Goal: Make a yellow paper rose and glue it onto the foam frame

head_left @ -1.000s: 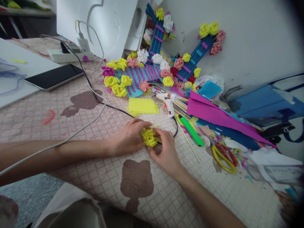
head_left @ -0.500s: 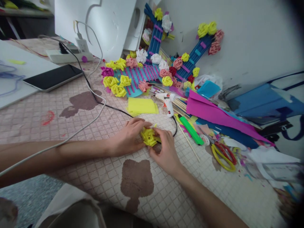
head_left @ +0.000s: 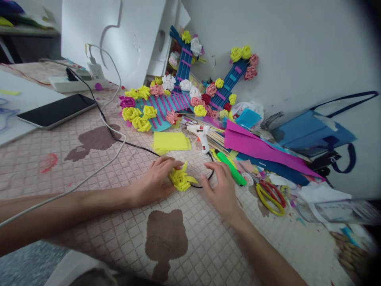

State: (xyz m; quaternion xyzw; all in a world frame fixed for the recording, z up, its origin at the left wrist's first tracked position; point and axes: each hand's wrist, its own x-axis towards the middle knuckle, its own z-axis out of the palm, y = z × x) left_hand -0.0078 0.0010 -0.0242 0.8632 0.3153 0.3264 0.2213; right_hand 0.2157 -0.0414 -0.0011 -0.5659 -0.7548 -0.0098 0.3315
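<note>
My left hand (head_left: 156, 179) rests on the pink quilted cloth (head_left: 98, 198) with its fingers closed on a small yellow rolled paper flower (head_left: 179, 179). A loose yellow strip sticks up from the flower. My right hand (head_left: 222, 190) hovers just to the right of the flower, fingers spread and holding nothing. It lies over a black cable (head_left: 205, 183) and close to a green marker (head_left: 230, 166). A white glue gun (head_left: 201, 133) lies a little beyond both hands, beside a stack of yellow paper sheets (head_left: 170, 141).
A blue and pink craft frame (head_left: 166, 105) covered with paper flowers leans at the wall. Magenta paper (head_left: 256, 145), yellow-handled scissors (head_left: 269, 194) and scraps lie right. A phone (head_left: 55, 110), power strip (head_left: 74, 81) and white cable (head_left: 89, 174) are left. A blue bag (head_left: 315, 131) stands far right.
My right hand has let go of the yellow flower and moved right, fingers now spread. The left hand keeps hold of it. The camera view has shifted slightly.
</note>
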